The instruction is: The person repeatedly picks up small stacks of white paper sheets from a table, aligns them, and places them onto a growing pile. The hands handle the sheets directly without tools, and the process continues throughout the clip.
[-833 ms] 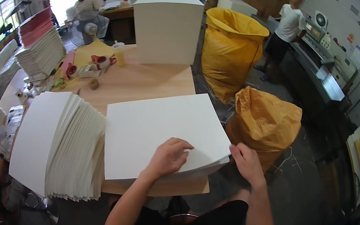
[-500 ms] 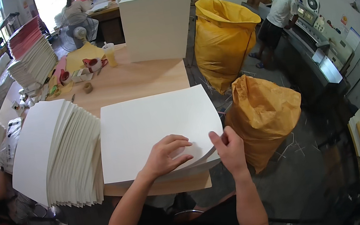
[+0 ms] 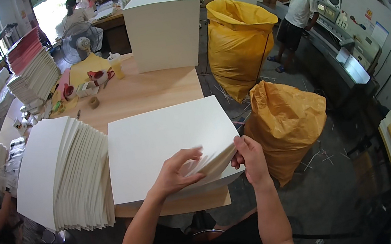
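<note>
A: What sits left of the hands?
B: A fanned stack [image 3: 62, 175], slanted so each batch stays separate.

A: And the hands?
B: The left hand [image 3: 175, 172] curls over the sheets [image 3: 163, 145] on the tabletop [image 3: 149, 91], fingers lifting the near corner. The right hand [image 3: 249, 157] pinches that corner's edge, steadying it. Right of them stands an orange sack [image 3: 286, 125].

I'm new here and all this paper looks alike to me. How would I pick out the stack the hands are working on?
Start at the wooden table. At its near edge lies a flat white paper stack, its near right corner lifted between the left hand and right hand. Unlike the fanned stack to its left, its sheets lie squared.
</note>
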